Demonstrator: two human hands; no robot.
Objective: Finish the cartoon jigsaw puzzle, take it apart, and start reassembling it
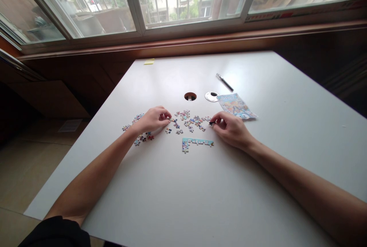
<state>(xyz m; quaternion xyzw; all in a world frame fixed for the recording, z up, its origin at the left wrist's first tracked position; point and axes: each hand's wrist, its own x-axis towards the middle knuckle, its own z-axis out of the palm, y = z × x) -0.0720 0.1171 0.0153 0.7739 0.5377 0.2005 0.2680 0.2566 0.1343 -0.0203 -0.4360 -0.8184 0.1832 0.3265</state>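
Loose jigsaw puzzle pieces (189,121) lie scattered on the white table between my two hands. My left hand (155,120) has its fingers pinched together at the left side of these pieces; what sits between the fingertips is too small to make out. More pieces (146,137) lie under and around the left wrist, partly hidden by it. On the right, my right hand (231,129) pinches a dark puzzle piece (211,123) between thumb and forefinger. Nearer to me is a joined, L-shaped corner of the puzzle (197,141), with a light blue border.
A printed picture sheet (237,105) lies beyond my right hand, overlapping a round metallic cover (211,96). Left of it is a round hole (190,96) in the table (172,193). A pen (225,82) and a yellow sticky note (149,62) lie farther back, below the window.
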